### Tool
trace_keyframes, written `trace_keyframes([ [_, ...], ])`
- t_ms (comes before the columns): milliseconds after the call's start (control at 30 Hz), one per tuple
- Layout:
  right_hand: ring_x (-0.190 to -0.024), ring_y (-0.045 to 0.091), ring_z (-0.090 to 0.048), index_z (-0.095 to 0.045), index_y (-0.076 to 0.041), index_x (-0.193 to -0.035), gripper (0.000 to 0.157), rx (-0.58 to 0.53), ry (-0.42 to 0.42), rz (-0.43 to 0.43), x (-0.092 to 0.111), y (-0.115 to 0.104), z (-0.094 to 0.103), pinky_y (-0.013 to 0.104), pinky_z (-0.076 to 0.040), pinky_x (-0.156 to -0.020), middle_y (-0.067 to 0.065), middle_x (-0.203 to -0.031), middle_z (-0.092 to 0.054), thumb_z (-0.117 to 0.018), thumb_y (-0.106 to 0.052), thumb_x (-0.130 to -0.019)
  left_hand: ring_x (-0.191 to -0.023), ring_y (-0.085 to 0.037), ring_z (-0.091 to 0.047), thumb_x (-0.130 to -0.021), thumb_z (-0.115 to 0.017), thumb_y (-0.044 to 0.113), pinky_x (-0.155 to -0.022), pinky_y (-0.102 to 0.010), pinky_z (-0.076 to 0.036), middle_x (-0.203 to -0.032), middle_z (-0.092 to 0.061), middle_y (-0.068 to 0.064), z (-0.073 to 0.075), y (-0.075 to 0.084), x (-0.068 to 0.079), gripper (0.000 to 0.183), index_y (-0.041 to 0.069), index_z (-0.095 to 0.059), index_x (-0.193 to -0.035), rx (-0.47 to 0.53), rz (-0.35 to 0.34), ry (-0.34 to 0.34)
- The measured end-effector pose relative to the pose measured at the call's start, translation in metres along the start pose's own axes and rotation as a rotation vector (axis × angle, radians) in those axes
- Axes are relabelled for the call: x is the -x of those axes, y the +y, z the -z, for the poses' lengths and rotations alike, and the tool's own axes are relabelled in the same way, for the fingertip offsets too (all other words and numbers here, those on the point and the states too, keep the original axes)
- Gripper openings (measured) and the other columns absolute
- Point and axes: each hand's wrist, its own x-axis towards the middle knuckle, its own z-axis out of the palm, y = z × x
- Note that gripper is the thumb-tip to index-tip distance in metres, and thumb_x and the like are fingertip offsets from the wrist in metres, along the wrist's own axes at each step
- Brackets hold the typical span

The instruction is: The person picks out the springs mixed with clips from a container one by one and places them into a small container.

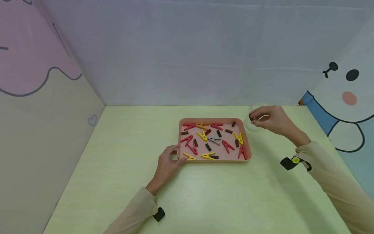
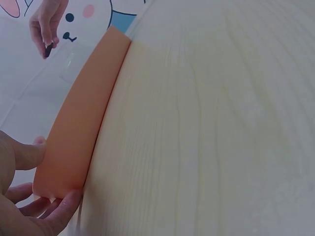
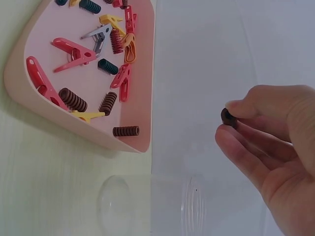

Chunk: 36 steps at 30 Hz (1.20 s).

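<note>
My left hand [image 1: 169, 162] holds the near left corner of a pink tray [image 1: 214, 161], with the thumb and fingers bent around its wall [image 2: 81, 118] in the left wrist view. Up and to the right of the tray, my right hand [image 1: 273, 120] pinches a short brown coil spring [image 3: 227, 118] between thumb and fingertips. Under that hand stands a clear round jar [image 3: 115, 204], see-through and faint in the head view. The spring is level with the jar's upper part in the head view and beyond its ridged mouth in the right wrist view.
Scattered in the tray lie red clothespins [image 1: 228, 146], yellow clothespins [image 1: 208, 156], an orange one [image 1: 202, 126] and a grey one [image 1: 214, 139]. Among them are brown springs [image 3: 126, 131], dark green springs [image 3: 108, 66] and a red spring [image 3: 116, 41]. Cloth walls [image 1: 187, 65] border the table.
</note>
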Motion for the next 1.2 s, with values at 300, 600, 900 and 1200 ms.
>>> trace_keyframes([
  [300, -0.083, 0.026, -0.064, -0.07, 0.002, -0.102, 0.021, 0.058, 0.028, 0.005, -0.007, 0.006, 0.003, 0.007, -0.045, -0.068, 0.016, -0.102, -0.067, -0.072, -0.005, -0.083, -0.105, -0.025, -0.058, -0.078, -0.078, 0.015, -0.075, -0.029, -0.054, -0.124, -0.055, -0.009, 0.002, -0.001, -0.001, 0.057, 0.003, -0.054, -0.128, 0.019, -0.006, -0.007],
  [600, -0.08, 0.027, -0.064, -0.07, 0.003, -0.1, 0.019, 0.077, 0.051, -0.01, -0.014, 0.012, 0.007, 0.008, -0.044, -0.065, 0.018, -0.103, -0.067, -0.072, -0.002, -0.081, -0.106, -0.025, -0.057, -0.078, -0.078, 0.017, -0.075, -0.03, -0.054, -0.125, -0.054, -0.01, 0.001, -0.001, 0.0, 0.057, 0.003, -0.054, -0.128, 0.006, -0.005, -0.011],
  [900, -0.082, 0.029, -0.062, -0.069, 0.005, -0.099, 0.018, 0.081, 0.074, -0.026, -0.019, 0.021, 0.007, 0.008, -0.043, -0.064, 0.02, -0.102, -0.066, -0.07, -0.002, -0.083, -0.105, -0.026, -0.058, -0.078, -0.078, 0.014, -0.074, -0.029, -0.054, -0.125, -0.054, -0.012, 0.002, 0.0, 0.001, 0.057, 0.001, -0.054, -0.128, 0.027, -0.027, -0.022],
  [1200, -0.084, 0.032, -0.062, -0.069, 0.007, -0.098, 0.017, 0.112, 0.087, -0.027, -0.028, 0.03, 0.006, 0.034, -0.055, -0.069, 0.023, -0.104, -0.065, -0.069, -0.001, -0.083, -0.106, -0.027, -0.058, -0.078, -0.078, 0.014, -0.074, -0.028, -0.054, -0.126, -0.053, -0.013, 0.002, -0.002, 0.001, 0.057, 0.001, -0.053, -0.128, 0.049, -0.036, -0.027],
])
